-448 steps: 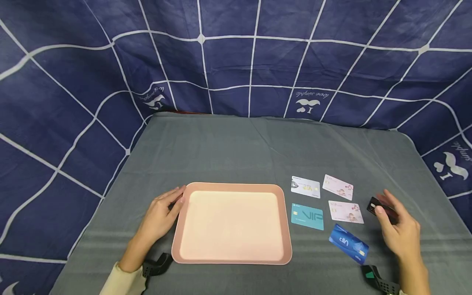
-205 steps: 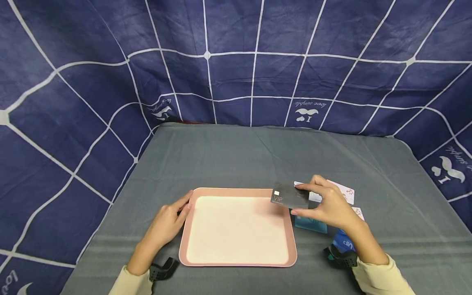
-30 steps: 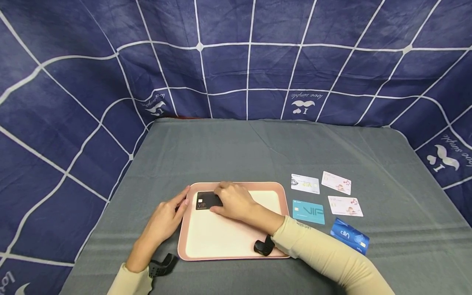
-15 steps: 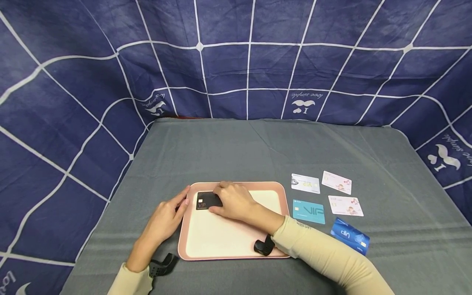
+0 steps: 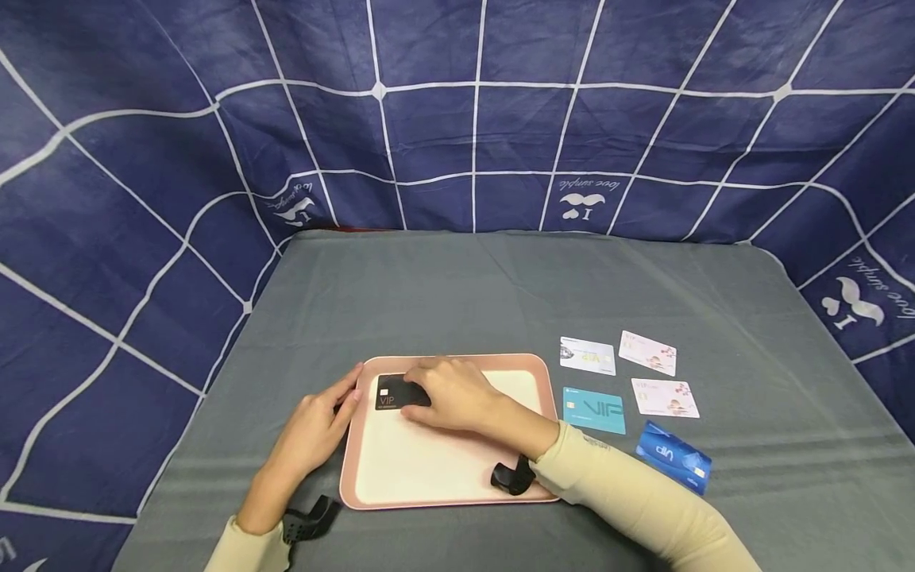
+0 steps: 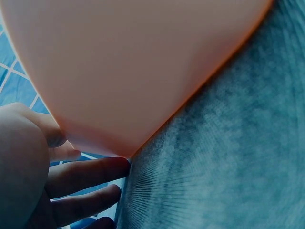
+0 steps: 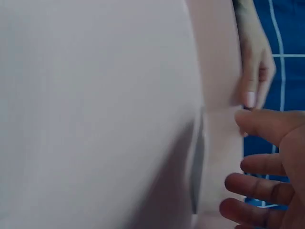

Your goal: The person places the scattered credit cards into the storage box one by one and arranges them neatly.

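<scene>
The black VIP card [image 5: 397,393] lies left of centre in the head frame, within the upper left part of the pink serving tray [image 5: 546,389]. Its left end, with a light chip square and the lettering, is exposed. The right hand [image 5: 453,389] covers its right end. The thumb and fingers are curled and grip the card at its lower and upper long edges; the right wrist view does not show the contact clearly.

The left hand [image 5: 314,425] holds no card. Its fingers are extended, with the tips resting against the tray's upper left rim.

Five cards lie right of the tray, each apart from the others:
- white VIP card [image 5: 587,356], top left of the group
- upper pink floral card [image 5: 646,353], top right
- lower pink floral card [image 5: 665,398], middle right
- teal VIP card [image 5: 593,411], nearest the tray's right rim
- blue VIP card [image 5: 673,458], bottom right, set diagonally

Grey cloth [image 5: 429,294] covers the work surface. Navy fabric [image 5: 522,127] with a white grid fills the upper frame.
</scene>
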`<state>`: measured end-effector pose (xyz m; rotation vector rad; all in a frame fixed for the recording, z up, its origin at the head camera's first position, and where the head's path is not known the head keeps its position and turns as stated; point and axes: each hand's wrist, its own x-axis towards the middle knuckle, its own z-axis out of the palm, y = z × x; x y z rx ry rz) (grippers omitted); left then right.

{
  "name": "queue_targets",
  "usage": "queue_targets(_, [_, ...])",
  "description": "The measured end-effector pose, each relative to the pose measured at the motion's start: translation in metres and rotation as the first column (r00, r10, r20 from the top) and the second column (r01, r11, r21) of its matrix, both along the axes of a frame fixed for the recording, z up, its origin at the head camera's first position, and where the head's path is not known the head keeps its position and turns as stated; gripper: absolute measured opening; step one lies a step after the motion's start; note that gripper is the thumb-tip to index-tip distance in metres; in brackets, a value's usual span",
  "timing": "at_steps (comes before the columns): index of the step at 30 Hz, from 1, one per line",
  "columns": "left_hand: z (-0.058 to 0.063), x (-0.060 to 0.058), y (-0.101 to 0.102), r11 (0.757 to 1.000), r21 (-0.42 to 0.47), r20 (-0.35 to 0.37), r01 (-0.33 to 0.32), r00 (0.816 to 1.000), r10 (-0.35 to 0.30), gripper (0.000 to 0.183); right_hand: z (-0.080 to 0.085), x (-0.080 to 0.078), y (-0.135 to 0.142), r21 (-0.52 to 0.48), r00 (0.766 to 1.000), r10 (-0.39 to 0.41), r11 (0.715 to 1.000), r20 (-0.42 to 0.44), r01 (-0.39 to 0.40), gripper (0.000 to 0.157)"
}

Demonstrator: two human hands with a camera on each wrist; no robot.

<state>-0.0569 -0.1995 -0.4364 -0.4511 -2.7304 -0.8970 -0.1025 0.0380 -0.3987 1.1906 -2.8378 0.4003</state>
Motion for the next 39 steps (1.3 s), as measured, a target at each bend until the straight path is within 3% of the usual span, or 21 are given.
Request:
queue_targets(9, [0.000,-0.001,0.001,1.000,-0.007,0.013,-0.004,1.000,0.004,0.040,0.014,-0.001,0.009,-0.049,0.999,0.036,0.998,0.021,-0.035,0.042])
queue_targets(22, [0.000,0.000,-0.001,1.000,-0.002,0.004,0.002,1.000,-0.002,0.040,0.027,0.001,0.025,-0.070,1.000,0.003,0.998,-0.017,-0.004,0.045])
queue_targets(31, [0.001,0.000,-0.001,1.000,0.004,0.008,-0.003,1.000,0.003,0.040,0.035,0.014,0.038,-0.112,0.997,0.024,0.993,-0.067,-0.031,0.044])
queue_targets(39, [0.001,0.001,-0.001,1.000,0.009,0.000,-0.002,1.000,0.002,0.039,0.042,0.025,0.052,-0.169,0.998,0.013,0.985,-0.054,-0.022,0.046])
